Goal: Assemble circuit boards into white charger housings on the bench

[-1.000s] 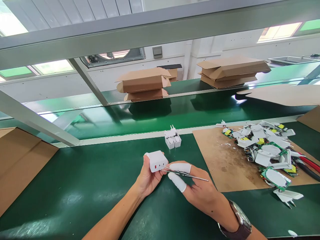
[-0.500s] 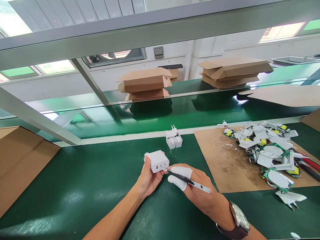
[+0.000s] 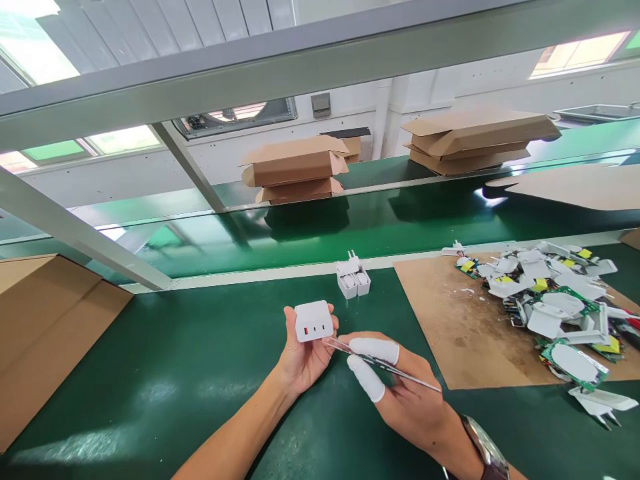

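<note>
A white charger block [image 3: 314,317] with one red port and two small dark ports on its front face rests in my left hand [image 3: 303,363], fingers and thumb around its sides. My right hand [image 3: 407,383], with white finger cots on thumb and forefinger, grips thin metal tweezers [image 3: 387,366]. Their tips are near the charger's lower right corner; whether they touch it I cannot tell. Beyond the charger, small white plastic housings [image 3: 353,283] stand on the green bench [image 3: 225,373], a pronged plug piece on top.
At right, a brown cardboard sheet [image 3: 450,333] carries a heap of opened white casings and green circuit boards [image 3: 555,300]. A large cardboard box [image 3: 55,340] stands at left. Folded cartons [image 3: 297,163] lie beyond the bench, and a metal beam [image 3: 300,60] crosses overhead.
The charger has turned so its port face points more toward me. The tweezers have rolled edge-on, their tips shifting from the ports to the lower right corner, and my right fingers have spread slightly.
</note>
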A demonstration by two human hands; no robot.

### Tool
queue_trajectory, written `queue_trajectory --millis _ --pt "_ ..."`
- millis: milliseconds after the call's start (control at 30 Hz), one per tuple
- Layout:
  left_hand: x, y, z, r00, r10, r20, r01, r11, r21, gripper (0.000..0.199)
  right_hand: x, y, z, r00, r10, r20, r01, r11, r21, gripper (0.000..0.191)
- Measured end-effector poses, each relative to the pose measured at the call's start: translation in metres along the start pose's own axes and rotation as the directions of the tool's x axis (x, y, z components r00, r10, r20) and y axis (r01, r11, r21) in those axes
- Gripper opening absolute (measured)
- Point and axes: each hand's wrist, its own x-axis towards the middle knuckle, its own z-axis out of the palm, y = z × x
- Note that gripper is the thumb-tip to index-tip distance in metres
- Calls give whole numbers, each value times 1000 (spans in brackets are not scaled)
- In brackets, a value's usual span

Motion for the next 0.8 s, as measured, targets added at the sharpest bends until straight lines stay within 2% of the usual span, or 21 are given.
queue_trajectory --millis 133,367,567,633,800 --pt "0 0 2 1000 -17 19 17 1000 -6 71 2 -1 3 998 -64 29 65 998 -25 45" --pt "-1 0 3 1000 -20 10 20 1000 3 73 5 -1 3 997 -72 21 73 996 -45 41" --pt "0 2 4 997 44 -65 -45 999 -8 70 -1 -3 -10 992 119 -52 -121 992 -40 28" --pt "1 2 4 993 50 -103 -53 998 -24 70 -6 -1 -11 992 126 -10 -127 991 -50 26" --pt "1 3 7 983 44 -177 -57 996 -65 72 -22 12 -6 987 21 158 -4 995 -102 31"
